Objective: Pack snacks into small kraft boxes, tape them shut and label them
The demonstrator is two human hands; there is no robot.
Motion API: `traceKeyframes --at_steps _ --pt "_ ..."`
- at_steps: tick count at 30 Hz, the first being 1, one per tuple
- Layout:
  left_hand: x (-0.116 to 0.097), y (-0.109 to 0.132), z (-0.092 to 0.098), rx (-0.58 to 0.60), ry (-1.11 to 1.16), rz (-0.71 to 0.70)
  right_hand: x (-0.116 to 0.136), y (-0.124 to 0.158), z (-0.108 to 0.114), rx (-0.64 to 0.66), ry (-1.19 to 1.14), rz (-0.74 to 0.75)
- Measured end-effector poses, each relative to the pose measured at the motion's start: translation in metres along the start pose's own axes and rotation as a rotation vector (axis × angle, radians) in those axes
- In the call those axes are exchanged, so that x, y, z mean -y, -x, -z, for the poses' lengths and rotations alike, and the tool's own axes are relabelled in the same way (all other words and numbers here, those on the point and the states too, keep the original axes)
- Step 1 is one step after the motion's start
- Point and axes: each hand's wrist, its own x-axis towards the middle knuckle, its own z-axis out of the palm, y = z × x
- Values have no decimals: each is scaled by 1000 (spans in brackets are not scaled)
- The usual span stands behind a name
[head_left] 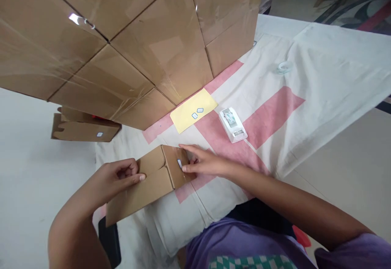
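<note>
One small carton (152,184) sits between two hands: the left hand (114,178) is clamped on its long side; the right hand (204,162), fingers apart, touches its end beside one label (179,163). Beyond lie one yellow sheet (185,107) (two blue-edged stickers (200,110) show on it), one white dispenser (233,125) and one tape roll (283,67). White cloth (330,69) with pink bands (271,118) lies underneath; stacked cartons (159,53) rise behind, and pale floor (345,159) shows at right.
</note>
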Motion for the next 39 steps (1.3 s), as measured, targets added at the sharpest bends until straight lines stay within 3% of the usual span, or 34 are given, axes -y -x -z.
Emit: traceKeyframes --at_steps 4,9,16,22,27,32,39 --pt "-2 2 -1 -22 -15 -5 8 -1 -4 -74 24 -26" --pt "2 4 -3 -28 -30 -35 4 0 -5 -11 2 11" --pt "-9 5 -1 -11 2 -13 2 -1 -8 -159 55 -96" --pt "-14 4 2 4 -13 19 9 -12 -2 -79 -125 -162" --pt "-15 6 1 -16 -2 6 9 -7 0 -36 -100 -162" --pt "-12 6 0 -16 12 15 0 5 -3 -59 -87 -36" --pt "-2 4 -1 -4 33 -30 12 3 -5 -77 -95 -138"
